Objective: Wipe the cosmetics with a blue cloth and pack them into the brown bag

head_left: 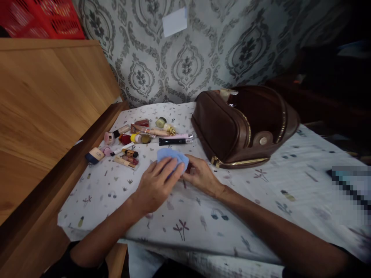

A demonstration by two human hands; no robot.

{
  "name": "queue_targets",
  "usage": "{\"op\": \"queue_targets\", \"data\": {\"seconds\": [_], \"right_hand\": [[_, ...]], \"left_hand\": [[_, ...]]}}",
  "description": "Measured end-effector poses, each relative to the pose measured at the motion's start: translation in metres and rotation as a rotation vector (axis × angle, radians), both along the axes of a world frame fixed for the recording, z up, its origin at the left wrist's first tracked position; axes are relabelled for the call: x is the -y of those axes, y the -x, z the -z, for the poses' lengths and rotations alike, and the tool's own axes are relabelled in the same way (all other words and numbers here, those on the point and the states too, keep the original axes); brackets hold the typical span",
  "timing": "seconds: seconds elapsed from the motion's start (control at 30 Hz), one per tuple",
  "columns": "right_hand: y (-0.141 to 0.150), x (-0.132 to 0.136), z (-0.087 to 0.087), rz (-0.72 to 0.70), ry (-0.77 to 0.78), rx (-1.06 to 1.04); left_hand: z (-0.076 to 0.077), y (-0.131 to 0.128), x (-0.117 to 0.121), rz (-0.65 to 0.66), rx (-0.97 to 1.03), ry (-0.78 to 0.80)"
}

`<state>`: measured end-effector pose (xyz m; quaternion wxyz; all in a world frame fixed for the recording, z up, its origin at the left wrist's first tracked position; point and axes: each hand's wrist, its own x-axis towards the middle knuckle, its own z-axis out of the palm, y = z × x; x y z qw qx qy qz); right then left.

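A light blue cloth (pixel 164 154) is bunched in front of me, just above the printed sheet. My left hand (pixel 156 183) presses over it, fingers closed against the cloth. From the right, my right hand (pixel 203 177) meets its edge with thumb and fingers pinched around a small dark item, mostly hidden by the cloth and fingers. Beyond the hands lie a black tube (pixel 174 141), a pink tube (pixel 181 136) and a gold-topped small bottle (pixel 169 128). A brown leather bag (pixel 218 127) stands right of them, its zipped top gaping wide.
Several cosmetics lie at left, including a beige bottle with a dark cap (pixel 95 155), a makeup brush (pixel 123 148) and a clear beige tube (pixel 125 162). A wooden panel (pixel 52 96) borders the left side. Patterned wallpaper (pixel 187 65) stands behind; a red basket (pixel 43 19) sits upper left.
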<state>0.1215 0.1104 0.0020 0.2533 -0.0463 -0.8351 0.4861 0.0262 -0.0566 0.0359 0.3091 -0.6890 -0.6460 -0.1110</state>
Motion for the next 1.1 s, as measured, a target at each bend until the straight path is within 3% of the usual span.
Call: {"op": "queue_targets", "data": {"seconds": [0.17,0.37,0.47,0.63,0.77,0.83,0.93,1.03,1.1], "right_hand": [[0.002,-0.002,0.003,-0.061,0.042,0.028],[0.004,-0.001,0.007,-0.091,-0.137,0.173],[0.003,-0.001,0.005,-0.112,-0.11,0.188],[-0.002,-0.002,0.002,-0.211,0.041,0.123],[-0.003,-0.001,0.0,-0.132,-0.027,0.068],[-0.003,0.001,0.0,-0.134,-0.022,0.08],[-0.003,0.002,0.0,-0.149,-0.002,0.104],[-0.003,0.002,0.0,-0.148,-0.057,0.073],[-0.003,0.002,0.002,-0.155,-0.091,0.049]], "left_hand": [[0.003,0.017,0.018,-0.074,0.11,-0.026],[0.007,0.029,0.034,-0.171,0.233,-0.094],[0.009,0.034,0.038,-0.209,0.296,-0.108],[0.022,0.04,0.04,-0.232,0.407,-0.054],[0.036,0.042,0.041,-0.202,0.379,0.051],[0.032,0.043,0.042,-0.231,0.377,0.028],[0.012,0.041,0.041,-0.28,0.409,-0.122],[-0.009,0.026,0.03,-0.167,0.347,-0.236],[-0.014,0.014,0.019,-0.045,0.239,-0.174]]}}
